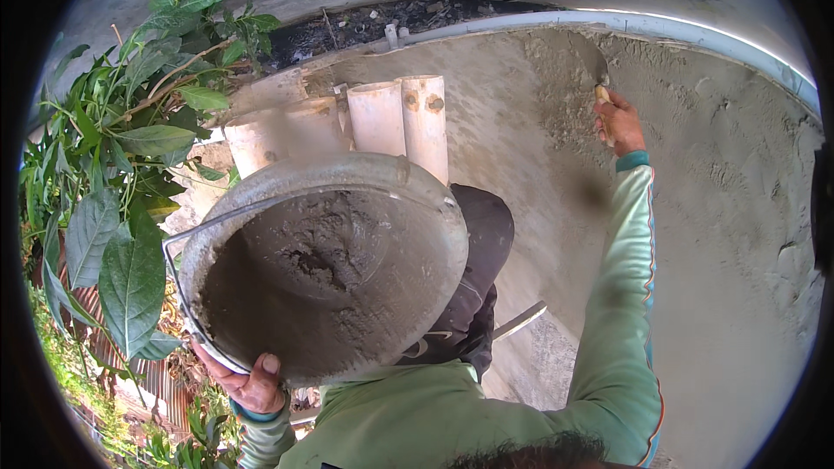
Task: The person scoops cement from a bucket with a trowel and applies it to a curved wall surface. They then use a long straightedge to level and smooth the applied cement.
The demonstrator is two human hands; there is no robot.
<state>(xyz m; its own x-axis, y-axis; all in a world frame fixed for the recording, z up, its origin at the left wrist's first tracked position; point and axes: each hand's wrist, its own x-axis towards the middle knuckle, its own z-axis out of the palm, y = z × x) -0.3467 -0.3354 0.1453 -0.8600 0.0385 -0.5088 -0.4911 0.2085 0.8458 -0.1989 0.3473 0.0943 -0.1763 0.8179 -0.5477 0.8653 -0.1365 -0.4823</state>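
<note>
My left hand (256,387) grips the near rim of a round bucket (443,234), its thumb over the edge. Wet grey mortar (304,260) lies inside, and the wire handle (174,282) hangs over the bucket's left side. My right arm is stretched far forward, with my right hand (621,124) closed round the wooden handle of a trowel (594,56). The trowel's blade is against the wall (695,208), where fresh grey mortar is spread, rough near the blade. Part of the blade blends into the mortar.
Several pale, capped pipes (424,122) stand upright just beyond the bucket. Leafy plants (130,278) crowd the left side. A pale curved edge (695,35) borders the plastered wall at the far side, with dark debris (347,30) beside it. My dark-trousered leg (478,243) is right of the bucket.
</note>
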